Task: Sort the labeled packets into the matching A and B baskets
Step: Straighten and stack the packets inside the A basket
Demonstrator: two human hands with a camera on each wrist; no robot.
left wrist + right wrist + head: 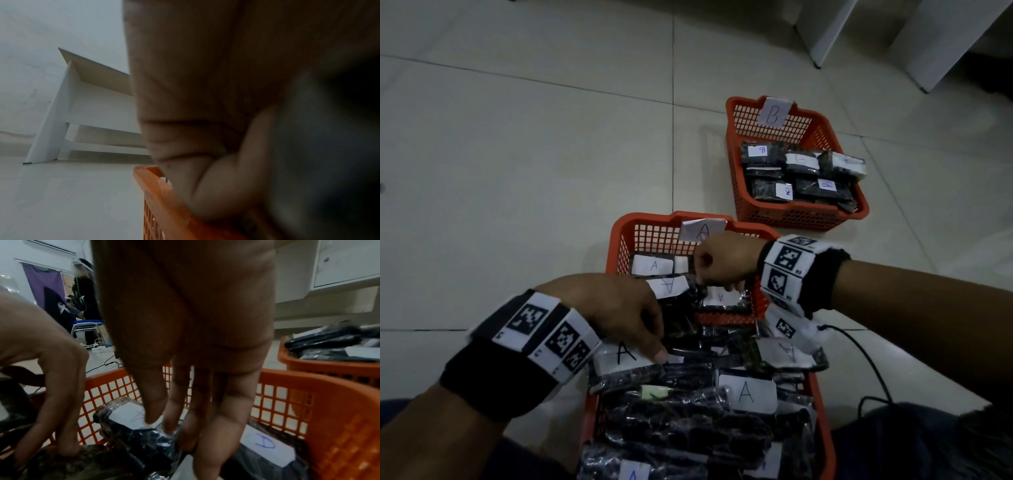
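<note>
Three orange baskets stand on the floor. The nearest one (822, 428) is piled with dark wrapped packets, several labelled A. My left hand (633, 318) reaches into its far end, fingers curled round a dark packet (681, 325) whose label I cannot see. My right hand (719, 263) hangs inside the A basket (619, 246). Its thumb and forefinger (174, 410) pinch the labelled end of an A packet (127, 417) that leans by the mesh wall. More A packets lie around it. The B basket (732, 144) at the far right holds several B packets.
A black cable (869, 359) trails over the floor tiles right of the nearest basket. White furniture legs (825, 34) stand at the far right. The left wrist view is mostly blurred palm, with a basket rim (156, 186) and a white desk leg (47, 123).
</note>
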